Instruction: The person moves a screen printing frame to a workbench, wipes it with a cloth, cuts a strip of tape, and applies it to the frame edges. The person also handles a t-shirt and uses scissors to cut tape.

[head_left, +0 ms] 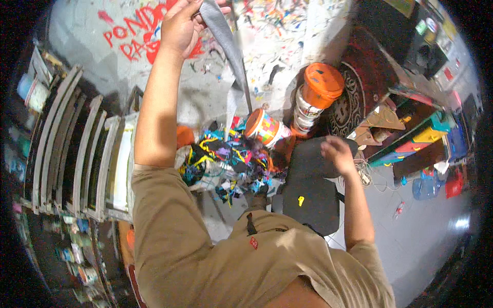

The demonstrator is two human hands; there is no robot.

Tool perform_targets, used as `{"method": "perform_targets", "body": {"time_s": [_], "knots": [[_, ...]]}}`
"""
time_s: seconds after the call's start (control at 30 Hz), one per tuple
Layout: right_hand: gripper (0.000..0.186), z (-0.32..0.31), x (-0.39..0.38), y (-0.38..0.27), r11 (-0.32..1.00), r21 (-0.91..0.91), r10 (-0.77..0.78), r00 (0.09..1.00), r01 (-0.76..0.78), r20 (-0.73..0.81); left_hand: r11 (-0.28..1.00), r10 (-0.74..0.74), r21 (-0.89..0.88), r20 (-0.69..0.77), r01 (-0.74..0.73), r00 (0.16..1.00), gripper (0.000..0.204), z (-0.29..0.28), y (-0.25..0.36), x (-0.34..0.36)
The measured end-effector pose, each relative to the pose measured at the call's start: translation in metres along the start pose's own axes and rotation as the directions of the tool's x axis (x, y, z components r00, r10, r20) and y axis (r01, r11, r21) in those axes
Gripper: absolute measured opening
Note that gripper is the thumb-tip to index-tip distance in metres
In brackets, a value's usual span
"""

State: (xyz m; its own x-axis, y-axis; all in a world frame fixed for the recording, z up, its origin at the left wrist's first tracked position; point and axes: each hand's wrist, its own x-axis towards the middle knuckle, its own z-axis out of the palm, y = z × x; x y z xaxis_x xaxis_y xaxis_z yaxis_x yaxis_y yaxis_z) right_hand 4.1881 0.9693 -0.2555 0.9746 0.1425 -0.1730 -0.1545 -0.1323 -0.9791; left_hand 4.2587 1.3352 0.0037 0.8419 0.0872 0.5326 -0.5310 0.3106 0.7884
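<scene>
My left hand (181, 24) is raised high at the top of the view, shut on one end of a long grey fabric strip (228, 49) that hangs down toward a pile of colourful fabric scraps (231, 156). My right hand (336, 151) hovers lower on the right, fingers loosely curled and holding nothing, above the edge of a black padded seat (308, 190). A small yellow piece (301, 200) lies on that seat. A tilted orange tub with colourful patches (264, 128) rests at the back of the scrap pile.
A stack of white buckets with an orange lid (318, 90) stands beyond the pile, beside a dark red patterned rug (359, 87). Wooden frames (87, 154) stand in a row at left. Coloured boards (426, 136) and a clear jug (425, 187) are at right. The floor is paint-spattered.
</scene>
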Motion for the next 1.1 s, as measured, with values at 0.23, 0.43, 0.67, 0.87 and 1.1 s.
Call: {"method": "perform_targets", "body": {"time_s": [0.23, 0.43, 0.67, 0.87, 1.1], "knots": [[0.041, 0.091, 0.013, -0.172, 0.734, -0.059, -0.676, 0.736, 0.676, 0.033, 0.982, -0.091, -0.106, 0.447, 0.153, 0.89, 0.03, 0.087, 0.024, -0.008], [0.02, 0.055, -0.018, -0.216, 0.745, 0.199, -0.643, 0.765, 0.637, -0.041, 0.952, -0.303, 0.247, 0.695, 0.178, 0.652, 0.033, 0.111, 0.014, -0.023], [0.022, -0.086, -0.121, -0.2, 0.837, -0.129, -0.541, 0.771, 0.532, -0.336, 0.853, -0.499, 0.505, 0.715, 0.133, 0.49, 0.017, 0.143, -0.027, -0.059], [0.024, -0.18, -0.264, -0.167, 0.856, -0.406, -0.505, 0.679, 0.319, -0.532, 0.837, -0.547, 0.537, 0.819, 0.105, 0.173, 0.013, 0.216, -0.06, -0.11], [0.024, -0.265, -0.456, -0.096, 0.945, -0.299, -0.103, 0.743, -0.134, -0.661, 0.904, -0.418, 0.386, 0.891, 0.185, 0.18, 0.021, 0.328, -0.082, -0.2]]}}
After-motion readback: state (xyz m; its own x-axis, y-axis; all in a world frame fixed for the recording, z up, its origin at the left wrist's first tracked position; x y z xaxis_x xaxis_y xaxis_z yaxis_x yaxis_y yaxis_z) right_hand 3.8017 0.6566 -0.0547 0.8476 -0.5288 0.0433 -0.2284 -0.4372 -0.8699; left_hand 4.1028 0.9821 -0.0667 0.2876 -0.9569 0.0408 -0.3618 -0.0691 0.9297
